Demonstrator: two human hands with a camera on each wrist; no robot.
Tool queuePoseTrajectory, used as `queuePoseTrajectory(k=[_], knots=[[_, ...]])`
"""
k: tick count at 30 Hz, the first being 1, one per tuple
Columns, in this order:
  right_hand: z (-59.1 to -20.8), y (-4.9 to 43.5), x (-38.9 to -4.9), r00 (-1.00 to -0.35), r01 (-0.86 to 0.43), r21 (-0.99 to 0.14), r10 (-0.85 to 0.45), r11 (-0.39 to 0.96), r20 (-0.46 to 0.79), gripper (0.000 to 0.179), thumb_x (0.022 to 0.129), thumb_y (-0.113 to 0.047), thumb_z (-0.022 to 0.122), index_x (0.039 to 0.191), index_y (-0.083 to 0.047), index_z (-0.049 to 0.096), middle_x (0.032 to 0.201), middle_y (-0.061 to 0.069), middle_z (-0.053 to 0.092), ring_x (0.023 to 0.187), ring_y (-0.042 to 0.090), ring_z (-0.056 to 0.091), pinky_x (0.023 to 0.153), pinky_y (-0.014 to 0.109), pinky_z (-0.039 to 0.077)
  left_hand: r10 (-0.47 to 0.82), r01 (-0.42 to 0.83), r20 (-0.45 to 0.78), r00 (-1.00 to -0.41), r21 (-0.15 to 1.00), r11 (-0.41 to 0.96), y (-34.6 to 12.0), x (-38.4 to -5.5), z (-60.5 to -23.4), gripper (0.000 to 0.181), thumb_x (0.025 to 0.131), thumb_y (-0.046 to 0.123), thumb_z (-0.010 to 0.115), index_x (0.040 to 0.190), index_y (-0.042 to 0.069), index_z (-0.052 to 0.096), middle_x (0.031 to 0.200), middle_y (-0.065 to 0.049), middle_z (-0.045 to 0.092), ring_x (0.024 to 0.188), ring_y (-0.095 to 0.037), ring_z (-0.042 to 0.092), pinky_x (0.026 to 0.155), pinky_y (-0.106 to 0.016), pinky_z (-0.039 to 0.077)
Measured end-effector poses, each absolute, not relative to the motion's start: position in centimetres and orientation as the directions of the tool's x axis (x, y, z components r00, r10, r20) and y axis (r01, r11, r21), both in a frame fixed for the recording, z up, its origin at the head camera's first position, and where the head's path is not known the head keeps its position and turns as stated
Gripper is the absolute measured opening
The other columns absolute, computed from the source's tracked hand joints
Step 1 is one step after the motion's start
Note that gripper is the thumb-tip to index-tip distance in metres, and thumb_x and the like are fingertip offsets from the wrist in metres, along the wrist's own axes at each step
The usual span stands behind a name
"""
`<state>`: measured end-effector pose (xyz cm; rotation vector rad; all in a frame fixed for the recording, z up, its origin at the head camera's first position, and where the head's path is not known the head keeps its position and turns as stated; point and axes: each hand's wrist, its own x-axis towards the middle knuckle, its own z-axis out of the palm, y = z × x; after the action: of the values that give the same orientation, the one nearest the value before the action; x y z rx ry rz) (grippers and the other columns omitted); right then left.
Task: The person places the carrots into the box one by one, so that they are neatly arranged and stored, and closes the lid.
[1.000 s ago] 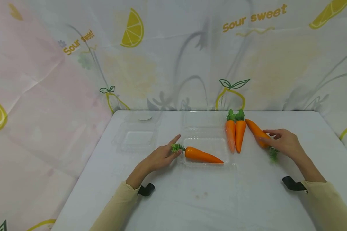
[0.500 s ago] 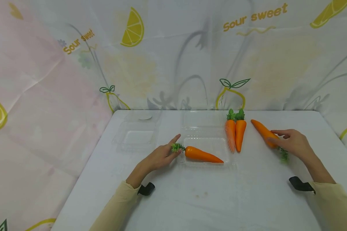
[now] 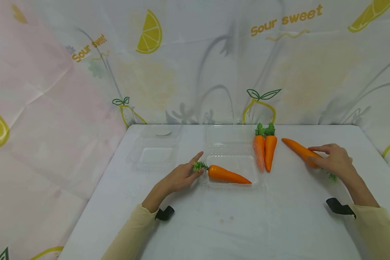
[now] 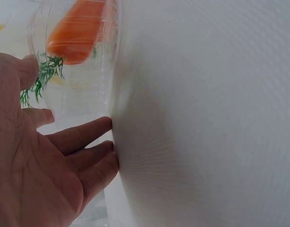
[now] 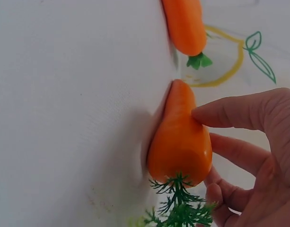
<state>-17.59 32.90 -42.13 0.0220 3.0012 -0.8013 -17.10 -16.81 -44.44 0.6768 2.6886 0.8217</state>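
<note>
My right hand [image 3: 336, 160] pinches an orange toy carrot [image 3: 297, 148] between thumb and fingers near its thick end. In the right wrist view, its green sprig [image 5: 179, 203] hangs free below the fingers, and the carrot lies against the white table. Another carrot [image 3: 229, 176] lies slantwise in a clear plastic box [image 3: 229, 157], its leaves over the left rim. At that rim rests my left hand [image 3: 180, 176], with spread, fairly straight fingers [image 4: 83, 135] touching the box's side. Right of the box, two carrots [image 3: 270, 153] lie side by side, leaves away from me.
The box's raised clear lid [image 3: 227, 134] stands toward the back. A second clear box [image 3: 156, 155], open and with a white oval spot in its lid, sits to the left. A patterned cloth [image 3: 195, 65] hangs behind the white table [image 3: 195, 224].
My right hand has shifted right, dragging its carrot away from the pair; the carrot has turned to lie flatter across the table. My left hand and the boxed carrot stay put.
</note>
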Motion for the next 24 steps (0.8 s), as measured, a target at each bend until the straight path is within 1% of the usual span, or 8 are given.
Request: queuePoseTrajectory(k=[2, 5, 7, 9, 12, 16, 19, 24], knots=[[-42.09, 32.83, -17.62, -1.0, 0.026, -0.493, 0.014, 0.87, -0.027, 0.047, 0.088, -0.022, 0.068, 0.124, 0.008, 0.06, 0.122, 0.041, 0.04, 0.106, 0.059, 0.033, 0.069, 0.061, 0.031, 0.5, 0.36, -0.097, -0.861, 0.579, 0.732, -16.81, -17.09, -44.43, 0.071, 0.101, 0.058, 0.041, 0.159, 0.031, 0.012, 0.08, -0.001, 0.061, 0.096, -0.021, 0.061, 0.104, -0.048, 0.042], [-42.09, 32.81, -17.61, -0.999, 0.037, -0.492, 0.029, 0.87, -0.024, 0.047, 0.086, -0.018, 0.069, 0.124, 0.008, 0.06, 0.119, 0.041, 0.039, 0.105, 0.059, 0.031, 0.071, 0.063, 0.029, 0.503, 0.364, -0.091, -0.86, 0.581, 0.728, -16.82, -17.03, -44.41, 0.071, 0.101, 0.058, 0.041, 0.16, 0.03, 0.012, 0.098, -0.01, 0.067, 0.102, -0.024, 0.062, 0.104, -0.049, 0.042], [-42.14, 32.81, -17.58, -0.999, 0.039, -0.486, 0.034, 0.873, -0.019, 0.045, 0.086, -0.015, 0.069, 0.124, 0.008, 0.06, 0.118, 0.04, 0.039, 0.104, 0.06, 0.031, 0.073, 0.065, 0.028, 0.502, 0.364, -0.089, -0.86, 0.582, 0.727, -16.84, -16.99, -44.4, 0.071, 0.101, 0.058, 0.041, 0.16, 0.03, 0.012, 0.112, -0.014, 0.067, 0.108, -0.025, 0.062, 0.104, -0.049, 0.041], [-42.2, 32.82, -17.55, -0.999, 0.037, -0.48, 0.035, 0.877, -0.014, 0.044, 0.086, -0.013, 0.068, 0.124, 0.007, 0.059, 0.116, 0.039, 0.038, 0.104, 0.059, 0.03, 0.074, 0.066, 0.026, 0.502, 0.365, -0.087, -0.861, 0.582, 0.727, -16.84, -16.98, -44.38, 0.071, 0.101, 0.058, 0.041, 0.16, 0.03, 0.013, 0.118, -0.015, 0.066, 0.11, -0.025, 0.062, 0.104, -0.049, 0.041], [-42.25, 32.74, -17.55, -1.0, 0.027, -0.472, 0.032, 0.881, 0.001, 0.042, 0.086, -0.01, 0.066, 0.124, 0.007, 0.06, 0.114, 0.037, 0.038, 0.104, 0.059, 0.03, 0.076, 0.068, 0.024, 0.503, 0.361, -0.095, -0.859, 0.585, 0.726, -16.86, -16.93, -44.32, 0.071, 0.101, 0.058, 0.041, 0.16, 0.03, 0.011, 0.098, -0.011, 0.067, 0.1, -0.023, 0.062, 0.104, -0.048, 0.042], [-42.2, 32.61, -17.55, -1.0, 0.012, -0.469, 0.023, 0.883, 0.017, 0.039, 0.085, -0.007, 0.062, 0.122, 0.007, 0.062, 0.114, 0.037, 0.037, 0.104, 0.06, 0.028, 0.077, 0.069, 0.021, 0.504, 0.353, -0.11, -0.857, 0.587, 0.729, -16.83, -16.93, -44.2, 0.072, 0.101, 0.059, 0.039, 0.16, 0.031, 0.01, 0.071, -0.001, 0.054, 0.085, -0.02, 0.057, 0.102, -0.047, 0.043], [-42.12, 32.54, -17.51, -0.999, 0.007, -0.47, 0.022, 0.882, 0.025, 0.037, 0.083, -0.003, 0.06, 0.119, 0.007, 0.064, 0.114, 0.036, 0.038, 0.105, 0.061, 0.028, 0.078, 0.07, 0.02, 0.502, 0.351, -0.113, -0.857, 0.586, 0.73, -16.83, -16.95, -44.23, 0.072, 0.101, 0.059, 0.04, 0.16, 0.03, 0.011, 0.067, 0.001, 0.051, 0.083, -0.02, 0.055, 0.102, -0.047, 0.043], [-42.15, 32.64, -17.26, -0.998, -0.007, -0.481, 0.023, 0.877, 0.056, 0.035, 0.08, 0.001, 0.058, 0.114, 0.004, 0.068, 0.115, 0.037, 0.038, 0.106, 0.063, 0.027, 0.078, 0.071, 0.02, 0.505, 0.359, -0.107, -0.856, 0.579, 0.732, -16.8, -16.97, -44.31, 0.072, 0.101, 0.057, 0.041, 0.16, 0.028, 0.011, 0.069, 0.002, 0.052, 0.086, -0.019, 0.057, 0.103, -0.047, 0.043]])
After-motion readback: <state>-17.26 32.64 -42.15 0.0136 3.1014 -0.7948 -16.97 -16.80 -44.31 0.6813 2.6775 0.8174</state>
